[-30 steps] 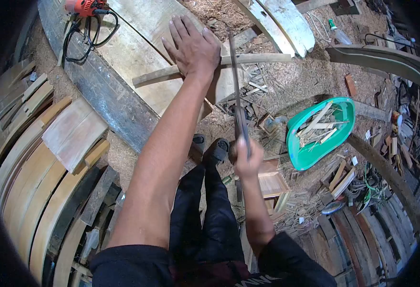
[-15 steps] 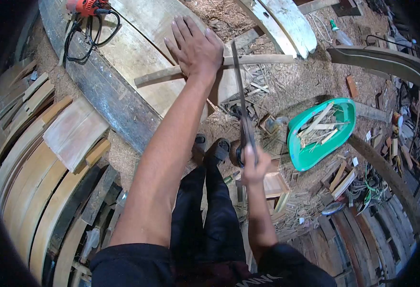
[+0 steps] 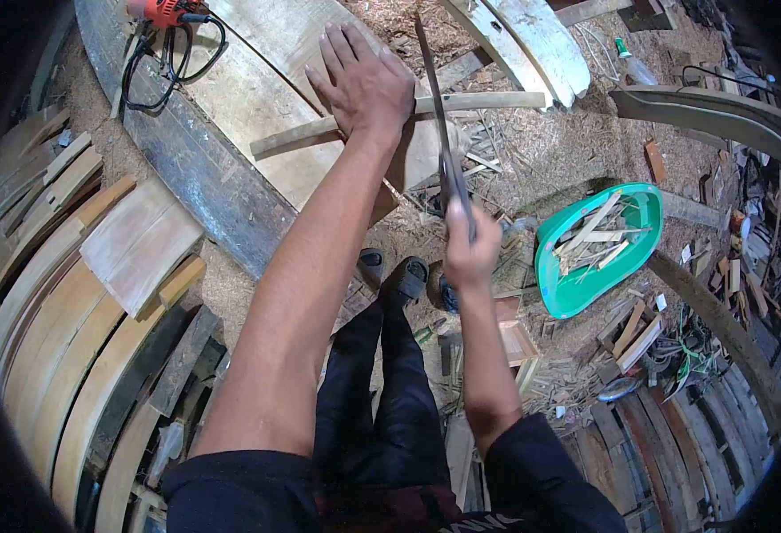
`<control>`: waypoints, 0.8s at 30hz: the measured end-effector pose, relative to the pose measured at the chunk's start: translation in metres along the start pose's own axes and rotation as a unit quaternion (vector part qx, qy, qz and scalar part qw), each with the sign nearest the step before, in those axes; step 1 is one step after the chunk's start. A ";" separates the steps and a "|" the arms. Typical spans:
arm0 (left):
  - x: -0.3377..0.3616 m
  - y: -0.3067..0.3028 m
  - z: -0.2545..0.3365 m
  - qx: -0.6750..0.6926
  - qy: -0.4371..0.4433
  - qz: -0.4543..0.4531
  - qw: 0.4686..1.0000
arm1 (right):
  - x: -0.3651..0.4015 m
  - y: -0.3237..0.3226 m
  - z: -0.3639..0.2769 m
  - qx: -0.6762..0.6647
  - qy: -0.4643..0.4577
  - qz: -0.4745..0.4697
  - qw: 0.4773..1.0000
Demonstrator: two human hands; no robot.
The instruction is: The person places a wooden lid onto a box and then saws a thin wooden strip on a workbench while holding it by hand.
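Pushed farther away now, the saw [image 3: 435, 89] crosses the thin wood stick [image 3: 490, 100] just right of the left hand [image 3: 364, 84], which presses it down flat, fingers spread. The right hand [image 3: 470, 249] grips the saw handle.

The left hand [image 3: 364, 84] lies over the middle of the wooden strip [image 3: 488, 100] and hides that stretch. The handle of the saw [image 3: 439, 124] is buried in the right hand [image 3: 470, 249], and the teeth are too fine to make out. The top edge cuts off the orange power tool [image 3: 155, 11]. Dark lens corners swallow the ends of the stacked planks [image 3: 44, 266] on the left.
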State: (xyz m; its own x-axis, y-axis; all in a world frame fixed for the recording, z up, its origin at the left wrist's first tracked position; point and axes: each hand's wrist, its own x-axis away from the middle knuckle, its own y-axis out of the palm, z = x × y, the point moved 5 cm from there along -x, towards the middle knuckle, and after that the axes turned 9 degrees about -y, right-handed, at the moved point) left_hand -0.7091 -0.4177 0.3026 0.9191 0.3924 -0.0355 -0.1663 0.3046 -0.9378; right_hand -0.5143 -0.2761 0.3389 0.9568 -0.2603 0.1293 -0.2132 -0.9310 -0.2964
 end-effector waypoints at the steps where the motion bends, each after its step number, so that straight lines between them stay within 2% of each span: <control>1: -0.001 -0.002 0.003 0.001 -0.008 -0.027 1.000 | 0.023 -0.007 -0.003 -0.002 -0.010 0.013 1.000; 5: -0.006 0.004 0.000 0.008 0.005 0.043 0.999 | 0.085 -0.024 -0.006 -0.042 0.022 0.030 0.998; 8: -0.001 0.006 -0.001 0.003 0.003 0.036 0.999 | 0.013 -0.004 -0.012 -0.002 0.018 0.015 1.000; 11: -0.001 0.003 0.000 0.003 0.001 0.026 1.000 | 0.002 -0.004 -0.009 -0.008 0.029 0.001 1.000; 12: 0.003 0.003 -0.001 0.008 -0.001 0.020 1.000 | 0.018 -0.012 -0.018 0.021 -0.007 0.027 0.999; 14: -0.002 0.002 0.000 0.025 -0.002 0.025 0.999 | 0.077 -0.025 -0.019 0.000 0.032 0.035 0.999; 15: -0.009 0.003 0.001 0.021 0.001 0.043 0.999 | 0.082 -0.025 -0.025 -0.012 0.050 0.032 0.998; 17: -0.001 0.007 -0.002 0.006 0.013 0.059 0.998 | 0.060 -0.025 -0.013 -0.011 0.012 0.041 0.999; 18: 0.000 0.003 0.000 0.012 0.014 0.052 0.998 | 0.039 -0.017 -0.005 -0.046 0.051 0.038 0.997; 20: -0.002 0.000 0.002 0.027 0.010 0.054 0.998 | 0.003 -0.002 -0.004 -0.029 0.036 0.011 0.999; 24: -0.002 -0.002 -0.002 0.082 -0.008 0.069 0.994 | -0.003 -0.006 -0.004 -0.003 0.035 -0.006 0.999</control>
State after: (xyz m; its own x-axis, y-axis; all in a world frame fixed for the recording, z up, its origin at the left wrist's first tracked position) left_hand -0.7103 -0.4204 0.3037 0.8783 0.4530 -0.1528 -0.3472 0.3847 -0.8553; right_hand -0.5165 -0.2710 0.3445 0.9433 -0.2668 0.1978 -0.2041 -0.9355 -0.2885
